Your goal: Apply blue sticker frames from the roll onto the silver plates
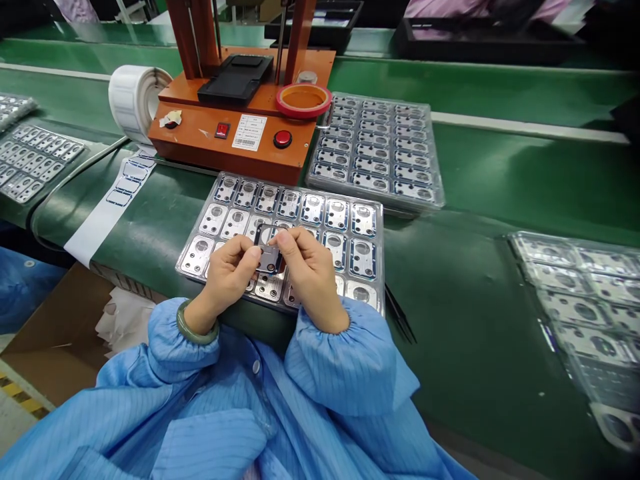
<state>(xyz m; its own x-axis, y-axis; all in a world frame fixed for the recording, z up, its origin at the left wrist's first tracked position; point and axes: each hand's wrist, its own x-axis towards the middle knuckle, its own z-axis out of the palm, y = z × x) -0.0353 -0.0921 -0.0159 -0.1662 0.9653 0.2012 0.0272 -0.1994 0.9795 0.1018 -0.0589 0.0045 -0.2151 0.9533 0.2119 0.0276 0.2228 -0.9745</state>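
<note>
My left hand (231,270) pinches the left edge of a small flat metal plate (270,259) with a dark border and a round opening near its top. At the plate's upper right, my right hand (310,267) has thumb and fingers closed on it; whether a thin strip is between them I cannot tell. Both hands hover over a clear plastic tray (379,267) filled with rows of similar silver plates, some edged in blue. The hands cover part of the tray's middle and lower rows. Black tweezers (400,313) lie just right of the tray.
An orange press machine (225,133) stands behind the tray, a red tape roll (304,101) on it. A label roll (137,100) trails a strip with blue frames (113,207). More filled trays sit behind (375,143), left and right (590,307). A cardboard box (55,333) is below left.
</note>
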